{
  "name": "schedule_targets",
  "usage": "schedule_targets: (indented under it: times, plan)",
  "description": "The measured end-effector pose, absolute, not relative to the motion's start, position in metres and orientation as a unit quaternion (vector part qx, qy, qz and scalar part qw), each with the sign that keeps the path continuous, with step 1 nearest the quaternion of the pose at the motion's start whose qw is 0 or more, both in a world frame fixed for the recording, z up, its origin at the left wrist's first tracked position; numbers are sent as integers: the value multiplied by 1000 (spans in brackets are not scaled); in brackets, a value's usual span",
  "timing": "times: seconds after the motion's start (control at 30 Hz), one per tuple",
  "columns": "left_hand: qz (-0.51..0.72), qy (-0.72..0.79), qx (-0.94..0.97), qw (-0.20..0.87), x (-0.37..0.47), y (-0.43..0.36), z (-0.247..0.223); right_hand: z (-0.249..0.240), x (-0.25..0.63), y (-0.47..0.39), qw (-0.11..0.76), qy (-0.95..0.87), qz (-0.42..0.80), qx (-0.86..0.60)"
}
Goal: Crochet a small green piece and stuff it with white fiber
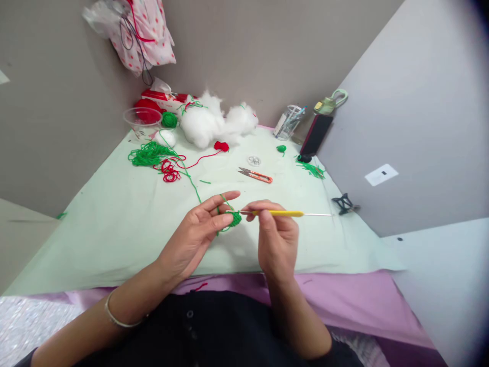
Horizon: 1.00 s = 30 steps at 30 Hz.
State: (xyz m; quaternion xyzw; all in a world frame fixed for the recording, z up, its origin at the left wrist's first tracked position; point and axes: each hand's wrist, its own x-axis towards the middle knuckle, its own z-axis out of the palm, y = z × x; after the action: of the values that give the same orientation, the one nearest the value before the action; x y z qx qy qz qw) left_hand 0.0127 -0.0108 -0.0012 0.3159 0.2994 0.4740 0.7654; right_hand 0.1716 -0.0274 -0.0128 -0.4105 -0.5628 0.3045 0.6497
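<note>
My left hand (pixel 204 224) pinches a small green crochet piece (pixel 236 219) between thumb and fingers, its index finger stretched out to the right. Green yarn (pixel 193 187) loops round the fingers and runs back to a tangled green heap (pixel 148 154) on the table. In my right hand (pixel 278 232) is a crochet hook (pixel 284 213) with a yellow handle, held level like a pencil. Its metal tip meets the top edge of the green piece; the exact stitch is too small to make out.
Orange thread snips (pixel 255 175) lie beyond my hands, near a small clear round case (pixel 253 161). Red yarn (pixel 170 171), white stuffing (pixel 202 122) and a plastic tub (pixel 142 122) sit at the back left. A phone (pixel 316 134) leans against a bottle (pixel 324 105) at right.
</note>
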Motion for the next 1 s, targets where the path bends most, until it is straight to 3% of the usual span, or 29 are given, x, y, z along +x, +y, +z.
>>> schedule_targets:
  times: [0.3,0.4,0.5,0.63,0.77,0.87,1.0]
  plan:
    - [483,351,420,684,8,-14,-1,-14,175,-21,649,-513,409,-385]
    - [491,359,441,660,7,-14,0,-11,175,-25,647,-532,388,-385]
    - [501,386,483,606,7,-16,0,-8,173,-32,626,-600,270,-418]
    - [534,412,511,533,12,-20,0,-12,170,-34,552,-723,27,-416]
    - [509,364,409,664,16,-19,1,-22,167,-30,521,-737,-169,-396]
    - [436,313,315,783,13,-14,2,-20,168,-28,585,-695,-65,-412]
    - [440,293,310,790,8,-11,5,-12,169,-27,679,-591,194,-390]
